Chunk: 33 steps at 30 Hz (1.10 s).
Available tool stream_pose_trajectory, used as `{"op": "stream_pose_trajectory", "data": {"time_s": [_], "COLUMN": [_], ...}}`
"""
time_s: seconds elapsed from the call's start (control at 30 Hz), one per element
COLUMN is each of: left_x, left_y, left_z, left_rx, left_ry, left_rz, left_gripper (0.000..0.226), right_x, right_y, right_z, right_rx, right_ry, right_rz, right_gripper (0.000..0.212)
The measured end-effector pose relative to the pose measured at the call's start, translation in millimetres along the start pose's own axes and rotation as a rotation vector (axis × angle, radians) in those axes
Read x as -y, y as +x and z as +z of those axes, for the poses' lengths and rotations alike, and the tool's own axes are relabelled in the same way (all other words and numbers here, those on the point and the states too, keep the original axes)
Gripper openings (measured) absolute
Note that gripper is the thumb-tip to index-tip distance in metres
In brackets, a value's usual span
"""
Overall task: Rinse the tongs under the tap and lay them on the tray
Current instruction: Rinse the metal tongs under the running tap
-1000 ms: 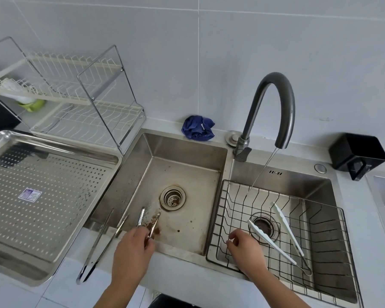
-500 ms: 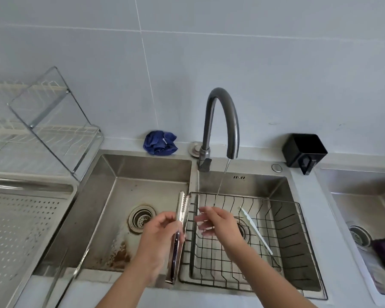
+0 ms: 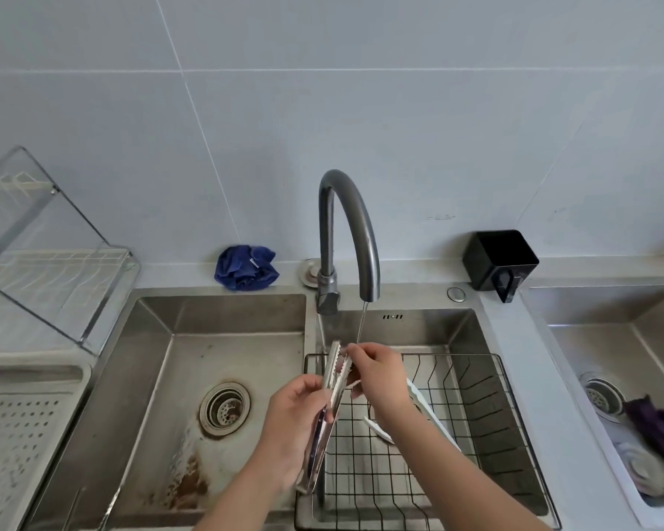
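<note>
Pale tiled wall (image 3: 361, 90) behind the tap (image 3: 346, 224); steel sink (image 3: 227, 323) below it, perforated tray (image 3: 16, 435) left of it. Left hand (image 3: 296, 427) grips the tongs (image 3: 332, 381); right hand (image 3: 380, 373) pinches their tips.

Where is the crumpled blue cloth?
Head view: the crumpled blue cloth sits on the back ledge, left of the dark curved metal tap, behind the left steel basin.

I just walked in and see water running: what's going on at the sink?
A person grips the metal tongs in the left hand, tips up at the thin stream from the tap, over the wire basket. The right hand pinches their serrated tips. White tongs lie in the basket; the tray sits at left.
</note>
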<state>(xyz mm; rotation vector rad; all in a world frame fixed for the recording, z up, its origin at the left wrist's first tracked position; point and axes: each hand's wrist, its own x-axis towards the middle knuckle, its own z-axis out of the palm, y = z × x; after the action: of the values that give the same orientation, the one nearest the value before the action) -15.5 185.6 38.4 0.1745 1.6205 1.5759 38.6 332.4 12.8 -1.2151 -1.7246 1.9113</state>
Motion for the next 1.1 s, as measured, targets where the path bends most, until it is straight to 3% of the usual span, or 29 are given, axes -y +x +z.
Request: {"op": "stream_pose_trajectory", "data": {"time_s": [0.2,0.47,0.63,0.77,0.93,1.1], "left_x": [9.4,12.3,18.2,20.8,21.0,17.3], "left_y": [12.2,17.4,15.0,17.7,19.2,23.0], "left_z": [7.5,8.3,8.8,2.2,2.0,0.1], "left_rx": [-0.095,-0.149,-0.123,-0.124,-0.115,-0.136], "left_ry": [0.367,0.254,0.246,0.234,0.328,0.356], "left_rz": [0.078,0.082,0.131,0.137,0.214,0.236], "left_gripper": [0.014,0.013,0.025,0.036,0.031,0.018], "right_x": [-1.0,-8.6,-5.7,-8.5,-2.6,-0.7], "right_y": [15.3,14.5,19.0,12.8,18.4,12.3], "right_z": [-6.7,-0.9,1.9,10.8,5.1,7.6], "right_rx": [-0.095,-0.052,-0.19,-0.09,-0.113,-0.003], "right_ry": [-0.03,-0.034,-0.033,-0.05,-0.08,0.072], "right_rz": [-0.036,-0.019,-0.069,-0.063,-0.086,-0.048], "right_gripper": [0.032,0.023,0.027,0.018,0.029,0.012]}}
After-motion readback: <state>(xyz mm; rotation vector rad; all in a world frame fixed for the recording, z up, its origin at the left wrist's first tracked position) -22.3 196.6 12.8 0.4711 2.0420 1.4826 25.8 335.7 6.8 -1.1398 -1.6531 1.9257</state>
